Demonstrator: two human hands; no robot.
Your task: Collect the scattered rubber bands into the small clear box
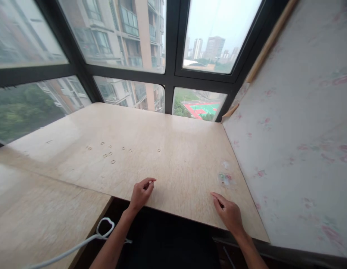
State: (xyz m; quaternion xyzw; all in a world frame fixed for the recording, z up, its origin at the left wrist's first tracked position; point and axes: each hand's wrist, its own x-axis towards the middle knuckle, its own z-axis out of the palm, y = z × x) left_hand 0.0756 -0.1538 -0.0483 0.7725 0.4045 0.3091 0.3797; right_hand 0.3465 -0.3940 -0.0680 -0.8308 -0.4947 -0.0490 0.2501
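Observation:
My left hand (142, 192) rests above the front edge of the beige stone-look sill, thumb and fingertips pinched together. Anything between them is too small to make out. To the right, my right hand (227, 212) is closed in a similar pinch, and I cannot make out what, if anything, it holds. Just beyond it lie small clear plastic bags (225, 178) with tiny greenish and reddish contents. Several thin small rings are scattered on the left part of the surface, among them one ring (113, 162) towards the front. A single ring (159, 150) lies apart, beyond my left hand.
Dark-framed windows (170, 56) border the far side of the sill (187, 149). A flower-patterned wall (291, 130) closes off the right. At lower left, a white cable (69, 251) with a loop crosses the edge of a second stone surface (44, 209).

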